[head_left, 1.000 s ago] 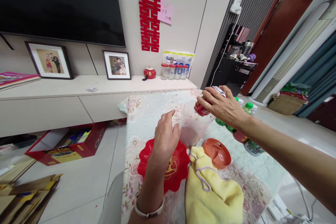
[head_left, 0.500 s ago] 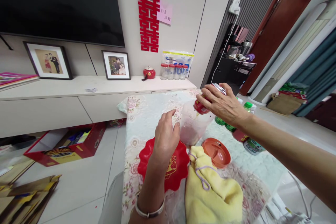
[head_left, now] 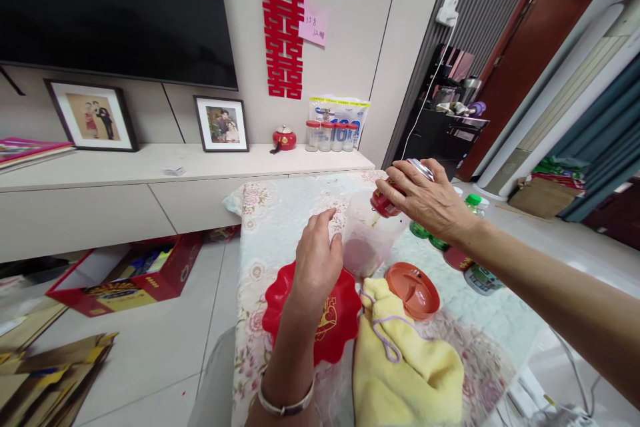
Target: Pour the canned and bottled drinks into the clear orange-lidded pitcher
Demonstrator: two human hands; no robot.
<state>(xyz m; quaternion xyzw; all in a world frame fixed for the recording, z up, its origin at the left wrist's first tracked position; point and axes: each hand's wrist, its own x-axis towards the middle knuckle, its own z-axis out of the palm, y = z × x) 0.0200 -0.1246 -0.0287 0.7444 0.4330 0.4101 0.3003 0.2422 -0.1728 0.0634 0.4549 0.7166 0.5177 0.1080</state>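
Note:
My right hand is wrapped round a red drink can, tilted with its silver base up and its lower end over a translucent plastic container. Below the can's lower end shows a thin yellowish streak. The container looks pinkish in its lower part. My left hand is open, its fingers stretched out beside the container and touching nothing I can make out. Under it lies a red scalloped plate with a gold design. An orange round lid or dish and a yellow drawstring cloth bag lie nearby.
Several bottles, one with a green cap, stand behind my right forearm on the floral tablecloth. A low white cabinet runs along the wall, bearing photo frames and red-lidded jars. A red box sits on the floor.
The can and my right hand have shifted very slightly to the right, with the can still tilted over the container. My left hand stays nearly in place.

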